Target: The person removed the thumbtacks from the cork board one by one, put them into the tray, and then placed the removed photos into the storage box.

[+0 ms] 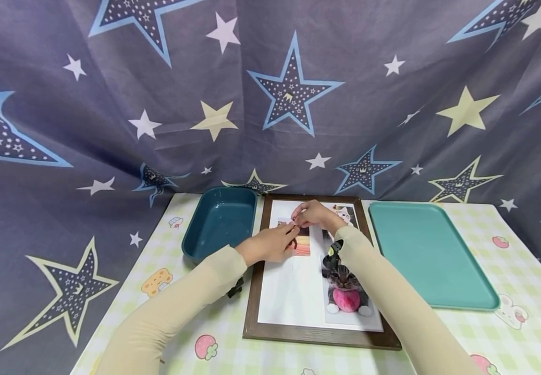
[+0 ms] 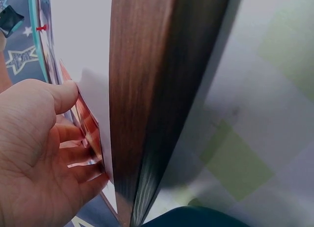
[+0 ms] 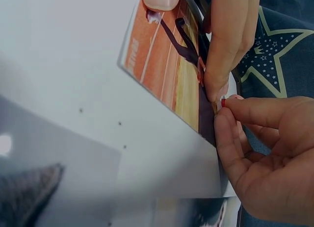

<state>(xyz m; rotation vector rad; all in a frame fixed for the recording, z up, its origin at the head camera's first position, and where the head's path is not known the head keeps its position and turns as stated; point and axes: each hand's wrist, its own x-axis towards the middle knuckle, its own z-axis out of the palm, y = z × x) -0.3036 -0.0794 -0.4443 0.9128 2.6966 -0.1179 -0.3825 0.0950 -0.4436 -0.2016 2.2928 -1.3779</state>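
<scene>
Starry fabric (image 1: 270, 151) hangs behind the checked tablecloth (image 1: 223, 312), where a brown-framed white board (image 1: 289, 307) rests. With my right hand (image 1: 316, 214) I pinch a red pin (image 3: 223, 103) at the far edge of the orange photo (image 1: 303, 247) on it; my left hand (image 1: 272, 244), fingers slightly spread, presses that photo (a cat picture (image 1: 345, 284) sits to its right)

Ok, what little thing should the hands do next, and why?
Probably push the red pin gently into the white board: the right hand pinches it by the dark end of the photo, and the left hand rests on the photo.
</scene>
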